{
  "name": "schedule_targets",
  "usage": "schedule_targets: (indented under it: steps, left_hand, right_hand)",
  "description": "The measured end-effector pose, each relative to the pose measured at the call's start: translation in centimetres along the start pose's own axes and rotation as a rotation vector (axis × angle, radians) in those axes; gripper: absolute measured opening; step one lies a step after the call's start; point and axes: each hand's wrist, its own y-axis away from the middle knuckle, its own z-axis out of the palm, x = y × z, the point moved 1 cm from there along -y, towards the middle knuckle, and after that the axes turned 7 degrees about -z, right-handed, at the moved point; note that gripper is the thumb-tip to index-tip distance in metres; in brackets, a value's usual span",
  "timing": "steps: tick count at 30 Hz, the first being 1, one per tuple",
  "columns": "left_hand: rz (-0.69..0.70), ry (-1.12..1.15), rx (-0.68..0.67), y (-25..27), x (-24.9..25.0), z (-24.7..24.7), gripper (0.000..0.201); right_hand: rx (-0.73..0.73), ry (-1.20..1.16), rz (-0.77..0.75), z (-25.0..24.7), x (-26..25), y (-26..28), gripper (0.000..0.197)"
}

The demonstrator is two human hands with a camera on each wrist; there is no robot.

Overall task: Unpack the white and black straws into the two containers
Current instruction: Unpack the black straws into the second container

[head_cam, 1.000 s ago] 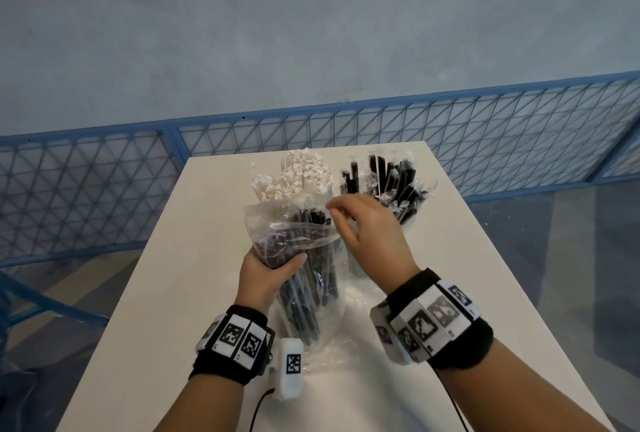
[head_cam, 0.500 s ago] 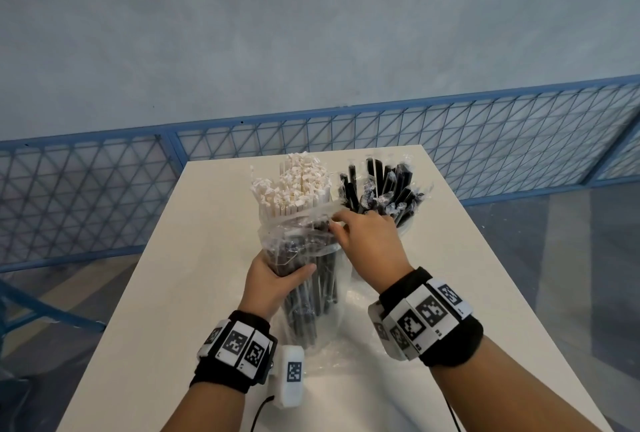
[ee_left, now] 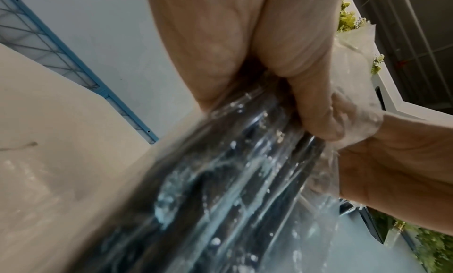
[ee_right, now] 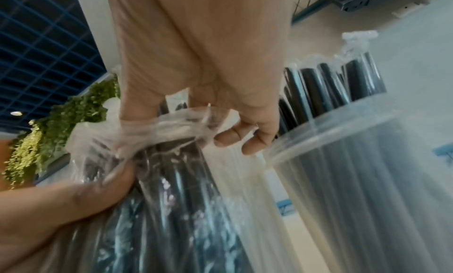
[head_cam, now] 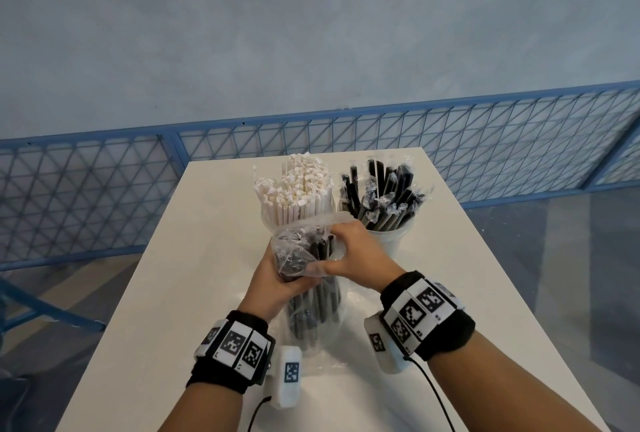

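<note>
While two clear plastic containers (head_cam: 388, 241) stand far on the white tabletop (head_cam: 194, 258), one holding white straws (head_cam: 294, 192), one black, both hands, left (head_cam: 273, 279) and right (head_cam: 356, 251), grip one crinkled clear bag of black straws (head_cam: 311, 307).

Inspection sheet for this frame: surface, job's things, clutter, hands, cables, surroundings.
Surface: white table.
Job's things: white straws upright in left container; wrapped black straws in right container; clear bag of black straws standing in front.
Clutter: nothing seen.
Hands: left hand grips the bag; right hand pinches its mouth.
Cables: black wires from wrist units.
Surroundings: blue mesh fence, grey wall.
</note>
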Motion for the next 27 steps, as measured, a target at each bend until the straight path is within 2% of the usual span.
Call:
schedule_targets:
  steps: [5, 7, 10, 14, 18, 19, 22, 27]
  left_hand:
    - [0.004, -0.039, -0.053, -0.1, 0.0, 0.0, 0.085]
    - [0.007, -0.042, -0.043, 0.0, 0.1, 0.0, 0.086]
    - [0.02, -0.029, -0.017, -0.1, 0.4, 0.1, 0.075]
    - [0.019, -0.027, 0.03, -0.3, 0.6, 0.3, 0.07]
    - [-0.004, -0.035, 0.087, -0.6, 0.6, 0.2, 0.058]
    - [-0.013, -0.036, 0.094, -0.7, 0.5, 0.2, 0.058]
    - [-0.023, -0.034, 0.108, -0.8, 0.3, 0.1, 0.063]
    - [-0.036, -0.035, 0.122, -0.9, -0.1, -0.2, 0.073]
  right_hand:
    - [0.036, -0.275, 0.01, 1.3, 0.5, -0.1, 0.049]
    - [0.101, -0.302, 0.021, 1.7, 0.6, -0.1, 0.045]
    - [0.228, -0.298, 0.007, 2.2, 0.4, 0.2, 0.044]
    - [0.379, -0.26, 0.042, 2.7, 0.5, 0.5, 0.033]
    - [0.323, -0.274, 0.021, 3.1, 0.9, 0.3, 0.044]
    - [0.306, -0.292, 0.025, 3.1, 1.1, 0.3, 0.041]
    - [0.278, -0.433, 0.014, 2.3, 1.2, 0.7, 0.03]
    - [0.249, -0.636, -0.056, 1.6, 0.9, 1.0, 0.028]
